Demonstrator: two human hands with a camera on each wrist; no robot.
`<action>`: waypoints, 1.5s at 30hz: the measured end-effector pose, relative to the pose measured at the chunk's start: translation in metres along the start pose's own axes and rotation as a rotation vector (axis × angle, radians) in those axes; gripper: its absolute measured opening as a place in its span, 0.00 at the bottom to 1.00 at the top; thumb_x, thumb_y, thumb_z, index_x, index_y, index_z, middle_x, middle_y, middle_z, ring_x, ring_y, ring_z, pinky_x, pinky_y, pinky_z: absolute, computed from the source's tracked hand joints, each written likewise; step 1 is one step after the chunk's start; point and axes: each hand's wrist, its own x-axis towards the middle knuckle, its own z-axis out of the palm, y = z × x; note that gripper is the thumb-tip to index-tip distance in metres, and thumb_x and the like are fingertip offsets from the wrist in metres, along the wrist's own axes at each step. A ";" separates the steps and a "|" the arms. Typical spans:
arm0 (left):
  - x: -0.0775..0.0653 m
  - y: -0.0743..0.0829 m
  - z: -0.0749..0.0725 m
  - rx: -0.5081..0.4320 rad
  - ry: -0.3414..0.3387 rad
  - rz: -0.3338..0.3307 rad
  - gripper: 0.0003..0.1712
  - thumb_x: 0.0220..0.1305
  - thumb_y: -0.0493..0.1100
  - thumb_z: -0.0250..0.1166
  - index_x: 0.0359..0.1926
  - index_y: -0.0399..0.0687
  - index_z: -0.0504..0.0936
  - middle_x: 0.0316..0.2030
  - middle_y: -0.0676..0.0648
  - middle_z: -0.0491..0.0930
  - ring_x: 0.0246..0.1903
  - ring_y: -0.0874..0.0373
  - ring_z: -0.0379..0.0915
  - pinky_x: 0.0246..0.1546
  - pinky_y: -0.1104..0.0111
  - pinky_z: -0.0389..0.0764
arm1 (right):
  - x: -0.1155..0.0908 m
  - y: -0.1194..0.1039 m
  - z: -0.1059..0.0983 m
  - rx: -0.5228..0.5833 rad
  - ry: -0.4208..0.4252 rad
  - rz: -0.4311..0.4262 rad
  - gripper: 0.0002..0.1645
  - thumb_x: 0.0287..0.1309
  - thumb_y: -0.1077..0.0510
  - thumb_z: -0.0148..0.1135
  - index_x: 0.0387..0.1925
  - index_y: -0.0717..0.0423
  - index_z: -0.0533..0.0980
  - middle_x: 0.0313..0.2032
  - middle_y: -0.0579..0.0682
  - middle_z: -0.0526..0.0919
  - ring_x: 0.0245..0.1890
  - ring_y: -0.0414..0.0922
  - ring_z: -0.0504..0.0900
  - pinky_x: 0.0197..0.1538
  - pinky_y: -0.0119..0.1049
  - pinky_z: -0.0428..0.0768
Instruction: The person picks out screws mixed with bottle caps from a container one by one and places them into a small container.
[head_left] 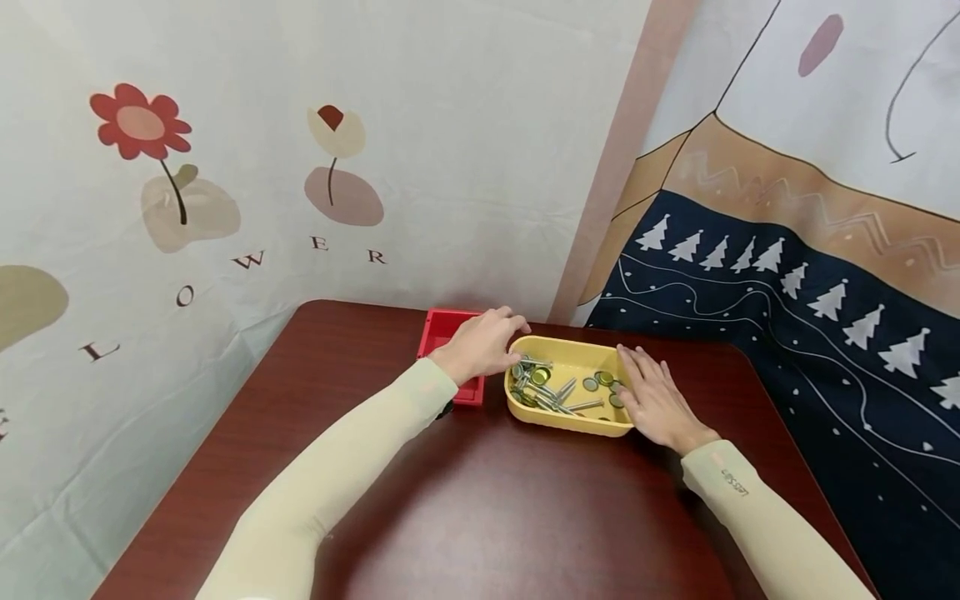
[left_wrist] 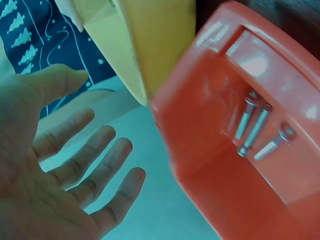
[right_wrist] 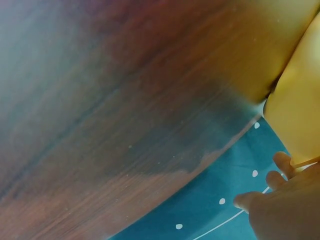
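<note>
My left hand (head_left: 486, 340) hovers between the red bin (head_left: 450, 322) and the left end of the yellow tray (head_left: 566, 422). Its fingers (left_wrist: 102, 172) are spread and loosely bent, with nothing between them in the left wrist view. On the tray's right end rests my right hand (head_left: 658, 402), its fingers fairly straight along the rim. Bolts (head_left: 555, 403) lie heaped mostly at the tray's left side, mixed with round metal discs (head_left: 590, 384); more discs sit at the right. Inside the red bin, the left wrist view shows 3 bolts (left_wrist: 254, 125).
Both containers stand side by side near the far edge of a dark red-brown table (head_left: 480, 508). Right behind it hangs a pale cloth (head_left: 450, 167) with printed flowers, and a dark blue cloth (head_left: 825, 375) with white trees hangs at the right.
</note>
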 end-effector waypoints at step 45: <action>0.074 0.104 0.061 0.107 -0.448 0.033 0.14 0.69 0.53 0.83 0.45 0.55 0.87 0.44 0.55 0.87 0.41 0.60 0.82 0.46 0.65 0.88 | 0.002 -0.001 0.000 -0.013 -0.011 0.001 0.45 0.88 0.52 0.53 0.95 0.59 0.52 0.91 0.67 0.59 0.93 0.70 0.52 0.88 0.84 0.52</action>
